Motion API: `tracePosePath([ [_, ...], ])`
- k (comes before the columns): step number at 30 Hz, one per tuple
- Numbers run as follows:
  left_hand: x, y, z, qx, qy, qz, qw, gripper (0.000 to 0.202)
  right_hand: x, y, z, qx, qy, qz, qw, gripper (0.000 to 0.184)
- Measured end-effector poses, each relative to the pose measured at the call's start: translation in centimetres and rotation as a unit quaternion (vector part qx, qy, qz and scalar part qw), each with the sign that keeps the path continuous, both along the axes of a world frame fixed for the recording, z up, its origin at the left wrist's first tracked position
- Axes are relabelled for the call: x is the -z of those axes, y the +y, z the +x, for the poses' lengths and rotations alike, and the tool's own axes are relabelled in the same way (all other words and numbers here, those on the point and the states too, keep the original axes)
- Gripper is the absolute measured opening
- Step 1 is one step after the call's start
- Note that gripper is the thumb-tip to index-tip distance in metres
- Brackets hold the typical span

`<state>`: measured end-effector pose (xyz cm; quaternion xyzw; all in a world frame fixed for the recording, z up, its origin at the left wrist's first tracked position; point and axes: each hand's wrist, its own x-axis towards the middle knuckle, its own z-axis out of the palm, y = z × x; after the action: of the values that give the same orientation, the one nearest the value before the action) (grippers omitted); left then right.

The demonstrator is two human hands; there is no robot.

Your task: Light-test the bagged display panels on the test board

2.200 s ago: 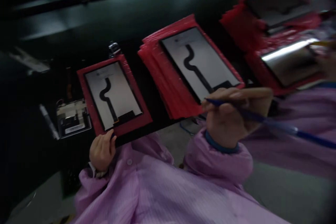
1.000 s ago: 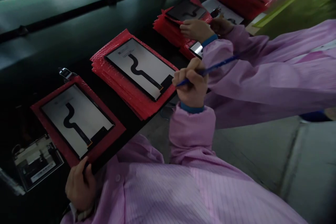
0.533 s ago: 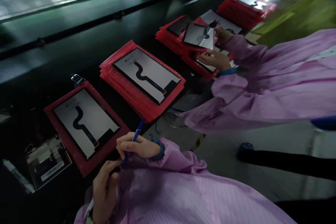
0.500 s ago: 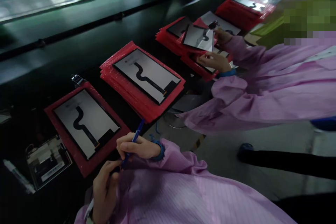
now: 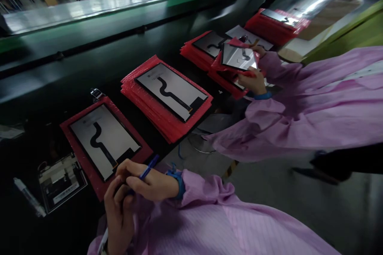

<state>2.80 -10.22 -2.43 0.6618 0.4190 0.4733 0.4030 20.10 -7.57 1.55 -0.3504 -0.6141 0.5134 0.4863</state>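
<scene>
My right hand (image 5: pixel 157 185) is closed around a blue pen (image 5: pixel 149 167), whose upper end sticks out above the fingers. Close against it, my left hand (image 5: pixel 119 217) has its fingers curled together around a small dark thing that is mostly hidden. Just beyond both hands, a display panel (image 5: pixel 116 143) with a black ribbon cable lies on a red bubble-wrap sheet (image 5: pixel 70 137). To its right, another such panel (image 5: pixel 179 83) tops a stack of red bubble-wrap sheets (image 5: pixel 143 105).
A co-worker's hands (image 5: pixel 254 81) hold a panel (image 5: pixel 236 56) at the right, beside more red stacks (image 5: pixel 194 53). At left lie a small opened device (image 5: pixel 62 183), a clear tube-like marker (image 5: pixel 29 197) and a metal-coloured item (image 5: pixel 96 94). A green-edged ledge (image 5: pixel 89 12) runs behind.
My right hand has come closer to my left, and the pen has slid lower between the fingers. The co-worker's panel has moved slightly right. The whole view has shifted a little.
</scene>
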Motion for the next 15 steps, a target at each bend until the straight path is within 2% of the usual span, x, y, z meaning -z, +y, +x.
tracePosePath([
  [3,0.0,-0.3,-0.4,0.008,-0.023,-0.007,1.0,0.059,-0.7,0.0,-0.6,-0.033,-0.03,0.028,0.999,0.021],
  [6,-0.5,-0.9,-0.5,-0.013,-0.034,-0.023,0.999,0.056,-1.6,0.2,-0.8,-0.066,-0.066,0.046,0.995,0.026],
  [11,-0.6,-1.5,-0.8,-0.09,0.003,-0.006,0.996,0.057,-1.7,1.0,-1.6,-0.117,-0.111,0.094,0.982,0.014],
  [15,-0.8,-0.4,-0.7,-0.085,0.003,0.027,0.996,0.057,-1.3,2.5,-2.3,-0.108,-0.147,0.13,0.975,0.008],
])
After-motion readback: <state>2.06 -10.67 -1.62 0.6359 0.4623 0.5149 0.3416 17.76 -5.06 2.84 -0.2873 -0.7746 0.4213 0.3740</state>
